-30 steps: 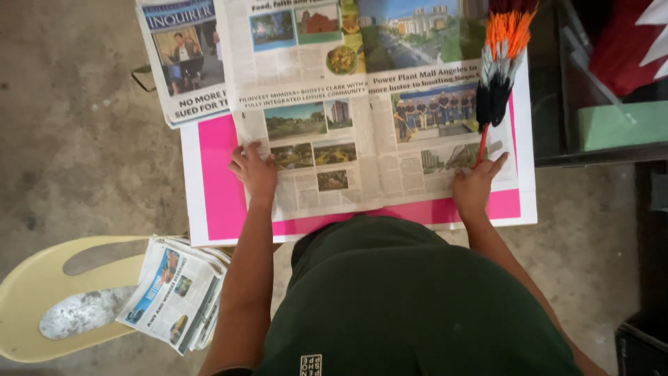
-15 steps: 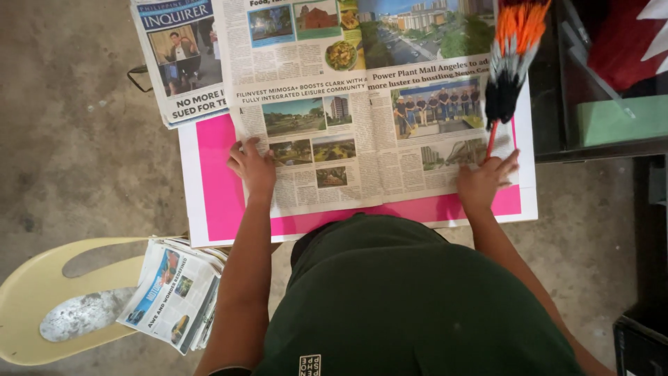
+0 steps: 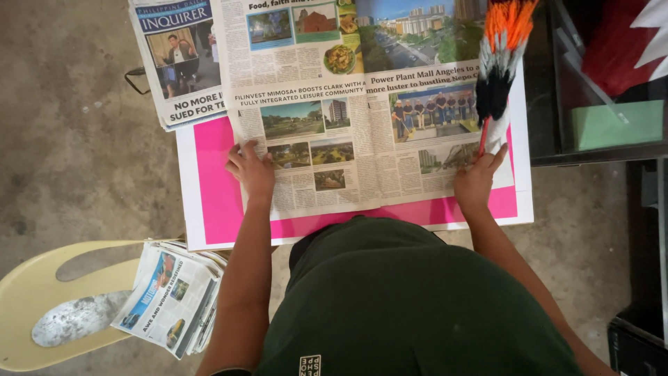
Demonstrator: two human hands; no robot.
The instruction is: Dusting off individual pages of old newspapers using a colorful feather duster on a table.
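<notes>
Pressing down on an open newspaper (image 3: 348, 118), the left hand (image 3: 252, 170) lies flat near its lower left corner, fingers spread and gripping nothing, seemingly to keep the sheet smooth. The newspaper covers a pink board (image 3: 216, 188) on the counter. At the newspaper's lower right, the right hand (image 3: 476, 182) pinches the thin red handle of a feather duster (image 3: 499, 63), its orange, white and black plume pointing away. The duster's tip and the newspaper's far edge are cut off; the person's torso hides the counter's near edge.
</notes>
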